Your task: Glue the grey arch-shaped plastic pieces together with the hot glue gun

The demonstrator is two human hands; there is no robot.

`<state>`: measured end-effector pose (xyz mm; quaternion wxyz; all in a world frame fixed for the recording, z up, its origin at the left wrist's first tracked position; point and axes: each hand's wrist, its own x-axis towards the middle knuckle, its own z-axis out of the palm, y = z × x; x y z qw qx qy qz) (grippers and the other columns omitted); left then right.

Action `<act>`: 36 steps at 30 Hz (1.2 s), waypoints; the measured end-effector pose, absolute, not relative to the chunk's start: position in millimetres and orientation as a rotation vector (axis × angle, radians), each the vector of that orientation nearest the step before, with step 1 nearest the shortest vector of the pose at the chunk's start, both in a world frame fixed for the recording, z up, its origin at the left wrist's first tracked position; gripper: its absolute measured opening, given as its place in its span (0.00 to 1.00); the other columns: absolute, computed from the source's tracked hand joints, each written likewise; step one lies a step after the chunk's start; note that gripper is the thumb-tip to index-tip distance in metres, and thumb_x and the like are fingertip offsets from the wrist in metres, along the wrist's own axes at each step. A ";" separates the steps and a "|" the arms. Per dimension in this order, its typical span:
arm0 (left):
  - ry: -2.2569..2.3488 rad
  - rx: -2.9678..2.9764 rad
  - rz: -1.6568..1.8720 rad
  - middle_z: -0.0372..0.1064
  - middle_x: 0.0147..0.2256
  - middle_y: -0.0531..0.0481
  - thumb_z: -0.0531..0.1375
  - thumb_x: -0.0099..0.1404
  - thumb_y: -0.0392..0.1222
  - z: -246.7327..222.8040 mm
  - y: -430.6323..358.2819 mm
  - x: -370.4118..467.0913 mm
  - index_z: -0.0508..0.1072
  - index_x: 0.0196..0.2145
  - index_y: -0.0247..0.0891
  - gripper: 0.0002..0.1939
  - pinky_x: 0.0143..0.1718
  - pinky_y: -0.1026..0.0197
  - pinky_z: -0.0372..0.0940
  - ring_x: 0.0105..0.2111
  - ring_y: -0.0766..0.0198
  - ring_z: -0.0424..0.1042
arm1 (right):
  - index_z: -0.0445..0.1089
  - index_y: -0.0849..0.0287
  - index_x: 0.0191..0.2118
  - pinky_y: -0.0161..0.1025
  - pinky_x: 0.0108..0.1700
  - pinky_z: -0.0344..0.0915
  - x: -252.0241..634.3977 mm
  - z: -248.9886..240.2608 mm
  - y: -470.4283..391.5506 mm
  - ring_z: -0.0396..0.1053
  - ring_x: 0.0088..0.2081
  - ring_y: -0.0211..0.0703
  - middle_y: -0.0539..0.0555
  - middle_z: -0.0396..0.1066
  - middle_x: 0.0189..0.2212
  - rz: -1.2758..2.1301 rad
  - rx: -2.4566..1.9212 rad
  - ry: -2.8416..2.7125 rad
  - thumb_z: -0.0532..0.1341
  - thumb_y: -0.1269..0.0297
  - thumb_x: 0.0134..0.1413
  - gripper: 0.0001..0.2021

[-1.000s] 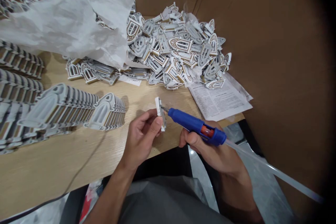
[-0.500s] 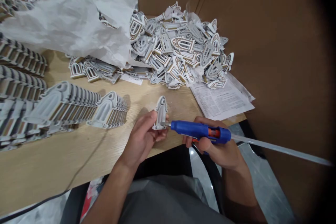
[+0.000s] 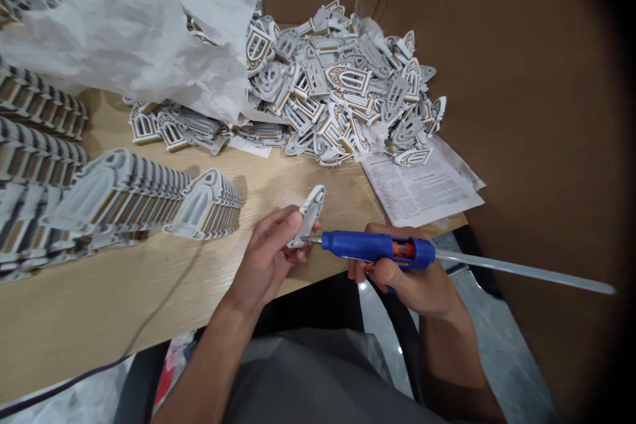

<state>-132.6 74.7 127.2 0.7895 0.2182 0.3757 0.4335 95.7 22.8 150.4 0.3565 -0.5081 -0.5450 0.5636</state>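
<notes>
My left hand pinches a small white arched window frame between thumb and fingers, its hollow side turned toward my right. Wrapped around a blue glue gun with orange inner parts is my right hand. The gun's metal nozzle points left and meets the lower part of the frame; whether glue is coming out is too small to tell. A long translucent glue stick juts from the gun's back end.
Left of my hands stand rows of stacked arched frames and a shorter stack on the wooden table. Behind lies a heap of loose frames, beside crumpled white paper. Printed sheets lie at the right edge, near a brown cardboard wall.
My left hand has turned the window frame, so it now leans right and shows more of its side. The glue gun's nozzle stays at its lower part, with my right hand almost still.
</notes>
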 end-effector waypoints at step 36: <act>0.797 0.593 0.972 0.79 0.35 0.46 0.77 0.61 0.58 119.1 73.0 -135.0 0.84 0.34 0.37 0.20 0.26 0.69 0.61 0.26 0.73 0.64 | 0.73 0.55 0.32 0.38 0.23 0.50 98.3 145.6 18.2 0.58 0.21 0.36 0.46 0.68 0.22 1.537 -1.283 -1.362 0.69 0.33 0.63 0.27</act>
